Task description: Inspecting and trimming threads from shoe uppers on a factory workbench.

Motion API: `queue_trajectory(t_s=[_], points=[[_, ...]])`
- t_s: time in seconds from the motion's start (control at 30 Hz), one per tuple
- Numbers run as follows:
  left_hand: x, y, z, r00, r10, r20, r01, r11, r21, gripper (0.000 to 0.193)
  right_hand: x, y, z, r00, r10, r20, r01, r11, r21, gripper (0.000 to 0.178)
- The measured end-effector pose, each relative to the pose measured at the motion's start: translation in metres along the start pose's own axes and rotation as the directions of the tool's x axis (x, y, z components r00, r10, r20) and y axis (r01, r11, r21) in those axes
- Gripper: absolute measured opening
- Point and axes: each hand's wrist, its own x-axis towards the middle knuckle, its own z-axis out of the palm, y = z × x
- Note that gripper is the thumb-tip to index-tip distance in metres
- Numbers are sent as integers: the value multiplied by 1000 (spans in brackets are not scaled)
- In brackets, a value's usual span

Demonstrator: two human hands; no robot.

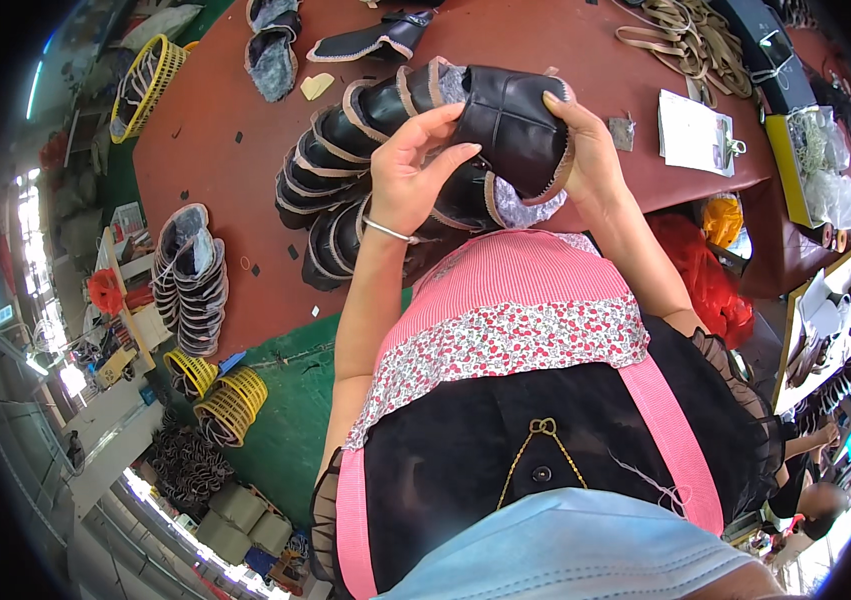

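A black leather shoe upper (512,125) with pale stitched edging is held up over the near side of the table. My right hand (590,150) grips its right edge, thumb on the front face. At the left edge, my left hand (413,170) has its thumb and forefinger closed on the leather; a bracelet circles that wrist. Just beyond and left of my hands lie overlapping rows of similar black uppers (323,165). Grey fuzzy lining (533,210) shows in one upper below the held piece.
The red-brown table (235,180) carries a nested row of fur-lined uppers (190,275) at left and another black upper (370,42) at the far side. Tan straps (685,45) and a clipboard with paper (695,135) lie at right. Yellow baskets (230,405) stand beyond the table's left corner.
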Motion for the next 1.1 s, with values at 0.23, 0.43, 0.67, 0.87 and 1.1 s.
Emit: queue_trajectory(t_s=[0.23,0.43,0.67,0.87,1.1], points=[[0,-8,8,964,119,-240,-64,972,226,18,-10,3,16,999,-46,2,46,997,-69,23],[7,3,15,965,205,-166,-189,976,108,10,8,-4,5,967,253,21,-253,952,173,27],[5,-1,2,971,-77,-227,51,992,-118,8,13,6,-5,931,359,57,-364,912,190,23],[6,9,5,999,20,-34,-23,995,-94,18,18,-11,-12,868,473,152,-496,819,288,32],[6,-5,3,992,-57,-117,56,998,-12,14,19,-1,-17,838,534,115,-543,794,272,30]])
